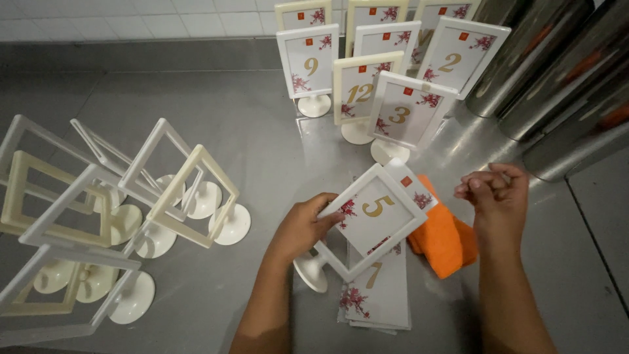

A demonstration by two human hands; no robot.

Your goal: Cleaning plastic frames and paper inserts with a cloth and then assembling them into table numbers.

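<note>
Frame (368,223) with card sitting in it, tilted, held over the counter's (223,131) near-middle, above the card stack (380,288). Left hand (303,226) is gripping its left edge, thumb on the face, fingers behind. White plastic, thin rectangular border, short stem, round foot (311,272) hanging just over the counter. Card is white, glossy, with a gold numeral, a red blossom print and a small orange square at one corner; it is poking slightly out past the frame's upper right edge.

Right hand (493,190) is hovering just right of the frame, fingers curled loosely, pinching nothing that I can see.

Judging the step: card is going in, not yet seated. Next move probably calls for pushing that corner home, squaring the card, then standing the frame upright.

Stack is lying flat under the frame: same cards, thin, edges slightly fanned. Orange cloth (442,239) is lying folded just right of it, soft, partly under the frame's corner.

Filled frames (386,72) are standing in a cluster at the far edge, some white, some cream, all upright on round feet. Empty frames (111,203) are crowding the left edge, several leaning. Steel cylinders (550,72) are filling the far right corner, brushed and reflective. Counter is brushed steel, with a tiled wall behind.
</note>
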